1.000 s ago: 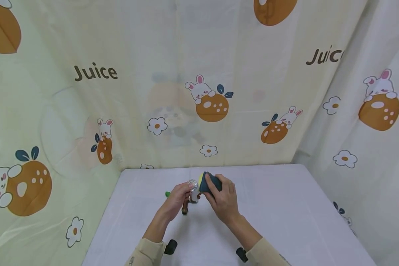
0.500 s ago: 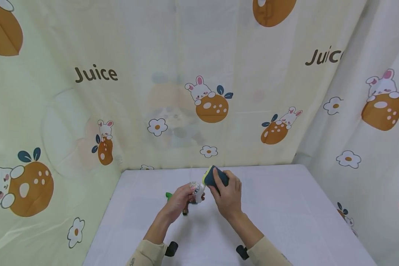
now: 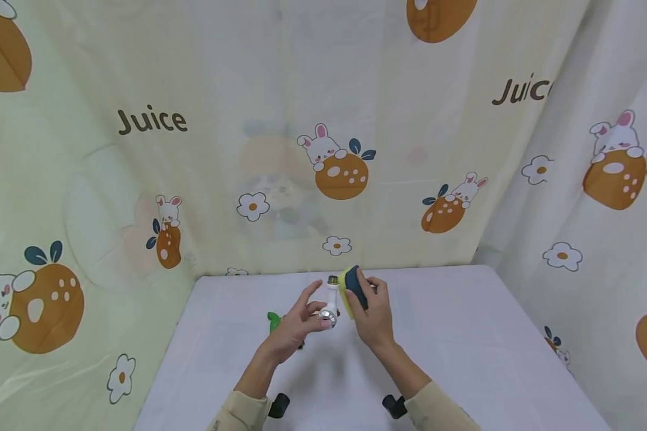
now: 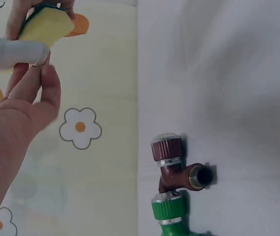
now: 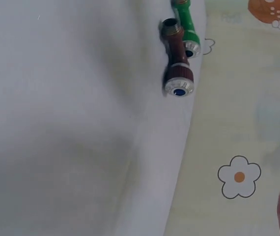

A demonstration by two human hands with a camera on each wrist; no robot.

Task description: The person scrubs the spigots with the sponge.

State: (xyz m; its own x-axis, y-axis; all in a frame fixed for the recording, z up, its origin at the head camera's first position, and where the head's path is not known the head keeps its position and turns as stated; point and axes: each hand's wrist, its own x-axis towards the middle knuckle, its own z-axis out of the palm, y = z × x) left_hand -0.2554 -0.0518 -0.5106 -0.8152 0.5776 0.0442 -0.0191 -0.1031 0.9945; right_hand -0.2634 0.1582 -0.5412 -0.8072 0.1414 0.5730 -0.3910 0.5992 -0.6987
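My left hand point(image 3: 296, 328) pinches a white angle valve point(image 3: 332, 297) near its silver knob. The valve's brass threaded end points up, and the index finger is raised off it. In my right hand point(image 3: 376, 317) is a sponge point(image 3: 357, 286), yellow on one side and dark blue-green on the other. Its yellow face is turned to the valve, close beside it; whether they touch I cannot tell. On the table below lie a brown angle valve point(image 4: 173, 177) and a green angle valve point(image 4: 168, 209), mostly hidden by the left hand in the head view.
A white-covered table point(image 3: 442, 341) lies under both hands. Behind it and at the sides hangs a printed curtain point(image 3: 210, 179) with rabbits, oranges and flowers. Dark wrist-camera mounts point(image 3: 278, 406) stick out by the sleeves.
My left hand has turned the white valve so its threaded end points up, and its fingers have spread. The sponge first drew right and up, then turned its yellow face toward the valve.
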